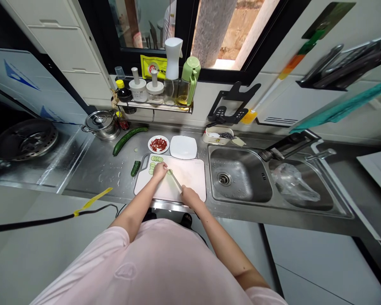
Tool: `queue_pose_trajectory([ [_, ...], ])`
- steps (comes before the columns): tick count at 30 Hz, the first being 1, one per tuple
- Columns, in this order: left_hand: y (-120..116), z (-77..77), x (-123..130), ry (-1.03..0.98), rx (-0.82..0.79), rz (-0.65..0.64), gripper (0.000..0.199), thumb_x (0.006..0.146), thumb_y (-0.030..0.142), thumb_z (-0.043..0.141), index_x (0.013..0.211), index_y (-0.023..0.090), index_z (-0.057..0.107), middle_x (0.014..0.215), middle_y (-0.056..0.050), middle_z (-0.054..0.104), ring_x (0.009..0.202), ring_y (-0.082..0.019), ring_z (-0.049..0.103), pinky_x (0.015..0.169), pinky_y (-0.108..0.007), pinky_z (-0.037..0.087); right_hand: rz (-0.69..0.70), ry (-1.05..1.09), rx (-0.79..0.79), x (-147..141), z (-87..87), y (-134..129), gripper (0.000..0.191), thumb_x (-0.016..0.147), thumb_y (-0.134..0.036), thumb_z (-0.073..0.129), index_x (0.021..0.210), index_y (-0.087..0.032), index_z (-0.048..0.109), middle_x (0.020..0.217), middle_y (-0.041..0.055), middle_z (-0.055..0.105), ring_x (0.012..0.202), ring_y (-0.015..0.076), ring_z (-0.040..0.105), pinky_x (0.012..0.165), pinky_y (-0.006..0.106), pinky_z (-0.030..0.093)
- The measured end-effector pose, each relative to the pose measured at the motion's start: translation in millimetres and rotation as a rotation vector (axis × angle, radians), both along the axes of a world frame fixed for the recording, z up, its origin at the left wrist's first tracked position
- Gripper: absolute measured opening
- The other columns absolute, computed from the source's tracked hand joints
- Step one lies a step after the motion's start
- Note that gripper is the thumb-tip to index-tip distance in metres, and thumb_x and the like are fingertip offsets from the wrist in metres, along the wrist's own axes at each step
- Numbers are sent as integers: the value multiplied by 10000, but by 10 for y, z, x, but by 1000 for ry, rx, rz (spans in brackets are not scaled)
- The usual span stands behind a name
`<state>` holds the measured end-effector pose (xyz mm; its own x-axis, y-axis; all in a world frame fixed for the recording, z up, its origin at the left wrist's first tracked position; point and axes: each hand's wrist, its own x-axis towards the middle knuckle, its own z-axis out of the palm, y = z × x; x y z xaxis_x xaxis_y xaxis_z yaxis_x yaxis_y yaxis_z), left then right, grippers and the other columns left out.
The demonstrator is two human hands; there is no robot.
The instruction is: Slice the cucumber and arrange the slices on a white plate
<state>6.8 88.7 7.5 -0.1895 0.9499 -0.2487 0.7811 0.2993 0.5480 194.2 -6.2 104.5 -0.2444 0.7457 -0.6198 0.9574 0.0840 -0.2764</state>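
On the white cutting board (193, 169), my right hand (190, 197) is wrapped around the handle of a knife (175, 181). The blade points up and left, its tip close to my left fingertips. My left hand (160, 170) is closed, fingertips pressed together at a small piece of cucumber (169, 172); most of what lies under the fingers is hidden. Thin cucumber slices (156, 159) lie in overlapping rows at the board's upper left. A short cucumber chunk (135, 168) rests on the counter left of the board, and a long whole cucumber (128, 140) lies farther back.
Behind the board stand a plate of chopped red pieces (158, 145) and a white square plate (183, 147). A steel pot (102, 125) sits at back left. To the right is a double sink (241, 197) with a plastic bag (294, 182). Bottles fill a shelf (165, 106) under the window.
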Motion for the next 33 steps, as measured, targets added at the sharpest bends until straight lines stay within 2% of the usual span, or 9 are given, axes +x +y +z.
queue_pose_trajectory([
  [9,-4,12,-3,-9,-5,-4,165,735,242,612,894,200,624,879,-38,610,797,-155,565,701,-245,406,-8,-7,-30,-9,64,-6,239,874,-160,355,1065,-158,499,1009,135,632,857,214,634,649,273,427],
  [27,-10,28,1,5,11,-14,161,733,227,595,889,200,624,872,-37,612,795,-157,564,701,-251,405,-8,-1,10,128,-89,-169,246,863,-189,377,1075,-154,497,1006,156,635,921,246,617,669,288,412],
  [33,-24,35,3,12,22,-20,164,735,222,589,894,200,620,877,-42,606,808,-162,564,718,-257,405,-7,10,19,181,-83,-231,218,865,-183,371,1041,-166,499,986,144,639,884,236,627,650,285,414],
])
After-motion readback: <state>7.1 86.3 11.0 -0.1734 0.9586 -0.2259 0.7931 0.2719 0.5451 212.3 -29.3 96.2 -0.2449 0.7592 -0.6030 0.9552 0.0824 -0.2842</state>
